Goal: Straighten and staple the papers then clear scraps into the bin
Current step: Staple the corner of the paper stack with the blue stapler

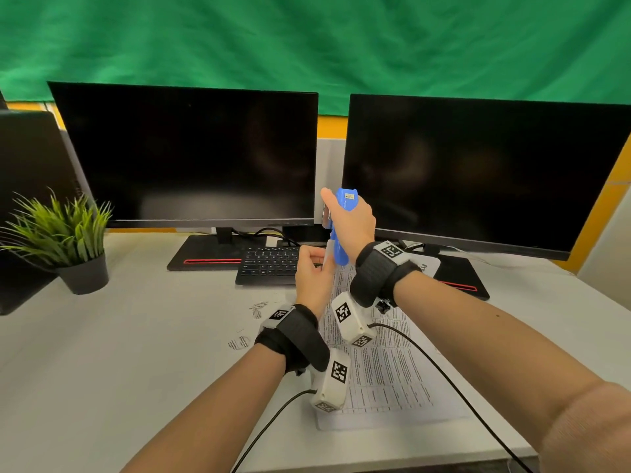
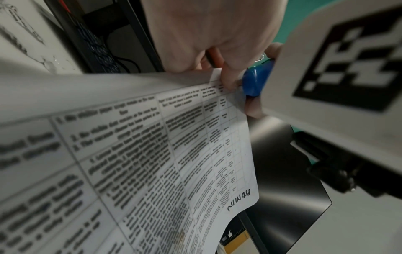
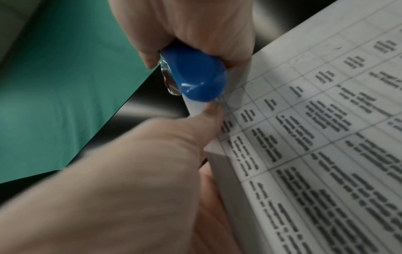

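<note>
Nearest us, the papers (image 1: 386, 370) lie on the white desk (image 1: 136, 353), their far corner lifted off the surface. Our left hand (image 1: 312, 278) pinches that raised corner, thumb on the printed side and fingers curled behind it; in the right wrist view the thumb (image 3: 208, 116) presses the sheet edge just below the stapler's nose. Our right hand (image 1: 351, 220) is wrapped tight around the blue stapler (image 1: 339, 230), held nearly upright with its mouth pointing down onto the corner of the papers (image 3: 304, 137). The left wrist view shows the stapler (image 2: 256, 80) touching the paper edge beside our fingers (image 2: 228, 75); whether the sheets sit fully inside its mouth we cannot tell. Left of the papers, small paper scraps (image 1: 249, 322) are scattered on the desk. Further back sits a black keyboard (image 1: 269, 264), then two dark monitors (image 1: 191, 155), with a potted plant (image 1: 68, 240) at far left
</note>
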A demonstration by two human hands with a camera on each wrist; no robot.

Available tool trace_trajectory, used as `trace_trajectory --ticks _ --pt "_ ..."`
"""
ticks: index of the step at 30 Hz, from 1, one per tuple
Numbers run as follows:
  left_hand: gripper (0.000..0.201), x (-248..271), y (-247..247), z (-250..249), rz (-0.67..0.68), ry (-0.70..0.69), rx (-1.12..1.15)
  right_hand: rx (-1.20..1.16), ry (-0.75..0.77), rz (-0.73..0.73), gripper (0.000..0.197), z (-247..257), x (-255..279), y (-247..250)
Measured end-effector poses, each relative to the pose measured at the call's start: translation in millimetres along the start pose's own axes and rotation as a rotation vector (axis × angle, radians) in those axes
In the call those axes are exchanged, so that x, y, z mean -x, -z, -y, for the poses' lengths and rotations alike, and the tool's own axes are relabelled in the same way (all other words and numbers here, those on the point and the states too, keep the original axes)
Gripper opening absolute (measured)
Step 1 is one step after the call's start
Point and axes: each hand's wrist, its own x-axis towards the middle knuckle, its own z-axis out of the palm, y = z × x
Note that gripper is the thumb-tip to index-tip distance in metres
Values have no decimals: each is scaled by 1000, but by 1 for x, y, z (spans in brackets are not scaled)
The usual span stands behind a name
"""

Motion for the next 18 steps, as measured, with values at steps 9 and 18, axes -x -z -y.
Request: trace_trajectory --ticks 9,18 --pt "18 6 11 3 89 34 -20 12 6 -27 34 -6 -4 -7" --pt "15 11 24 7 149 46 -23 21 -3 11 31 2 2 -13"
